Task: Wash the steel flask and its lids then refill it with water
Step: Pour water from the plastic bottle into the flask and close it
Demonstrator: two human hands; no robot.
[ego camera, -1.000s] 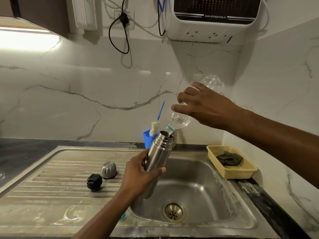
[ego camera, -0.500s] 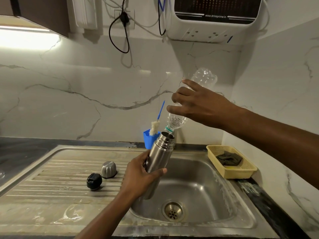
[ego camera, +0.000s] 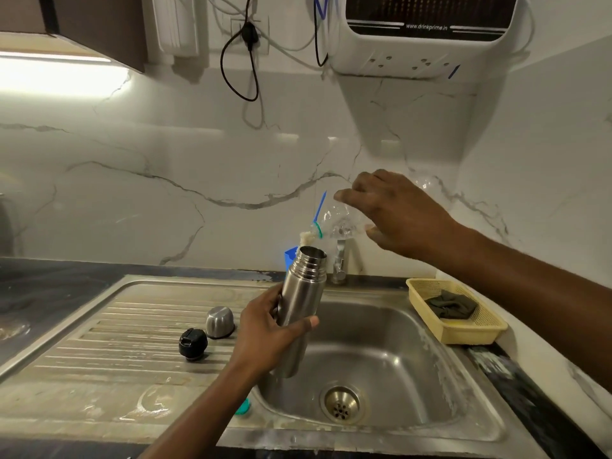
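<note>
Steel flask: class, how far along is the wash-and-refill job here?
Done, apparently: washing, since the black stopper and steel cap lie off on the drainboard. In hand: the left hand grips the open steel flask over the sink; the right hand holds a tilted plastic bottle just above its mouth, no stream visible. Left: fitting both lids; fill level is hidden.

Kitchen corner clad in white veined marble (ego camera: 165,180).
A light strip (ego camera: 56,58) is mounted under a dark cabinet (ego camera: 99,24).

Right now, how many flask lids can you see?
2: the steel cup lid and the black stopper, side by side on the drainboard. None seems hidden.
</note>
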